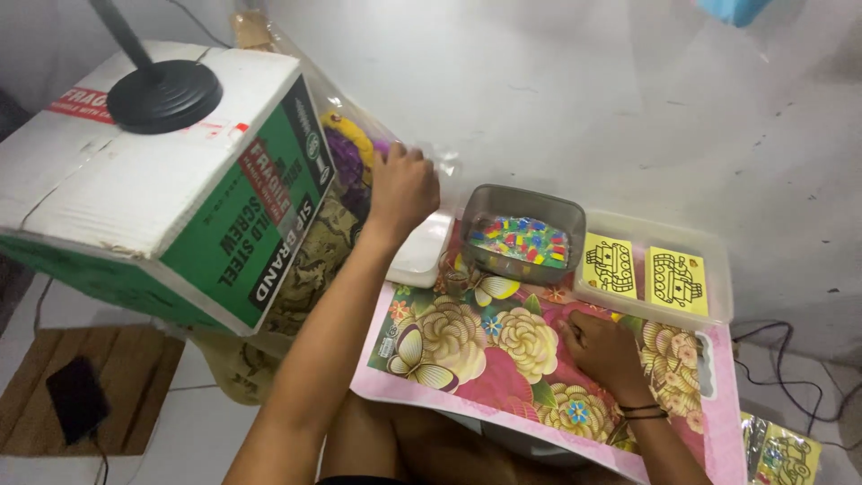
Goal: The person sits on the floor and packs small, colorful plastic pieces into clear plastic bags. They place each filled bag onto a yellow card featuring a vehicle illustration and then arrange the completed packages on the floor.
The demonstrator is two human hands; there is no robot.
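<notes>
My left hand (403, 187) reaches out to the far left and rests on a clear plastic bag (350, 153) with purple and yellow things inside, just above a white lid (422, 251). Its fingers curl over the bag. My right hand (604, 350) lies knuckles up on a pink flowered board (476, 350) across my lap, fingers curled; whether it holds anything is hidden. Behind the board stands a grey tub (523, 235) of small many-coloured pieces. A clear tray (655, 269) to its right holds two yellow cards with black outline drawings.
A big white and green cardboard box (162, 198) stands at the left with a black round lamp base (164, 95) on top. A dark phone (76, 398) lies on a brown mat on the floor. A packet (781, 454) sits lower right, by cables.
</notes>
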